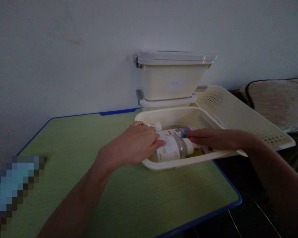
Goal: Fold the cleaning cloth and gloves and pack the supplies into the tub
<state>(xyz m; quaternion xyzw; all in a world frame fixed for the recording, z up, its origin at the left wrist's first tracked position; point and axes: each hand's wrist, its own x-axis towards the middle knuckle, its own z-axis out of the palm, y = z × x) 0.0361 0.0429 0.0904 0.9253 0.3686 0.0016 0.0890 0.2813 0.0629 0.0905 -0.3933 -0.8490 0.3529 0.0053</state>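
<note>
A cream plastic basket [178, 116] sits on the right part of a green table [94, 138]. Bottles lie on their sides inside it. My left hand [135, 143] reaches over the basket's near rim and its fingers curl round a clear bottle with a white label [172, 150]. My right hand [212, 138] comes in from the right, fingers stretched flat over the white cap end of that bottle and a second bottle with a purple label [176, 132].
Two lidded cream boxes [171, 79] are stacked against the wall behind the basket. A perforated cream tray [240, 115] leans out to the right past the table. The table has a blue edge [223, 211]. A cushion [275, 99] lies at far right.
</note>
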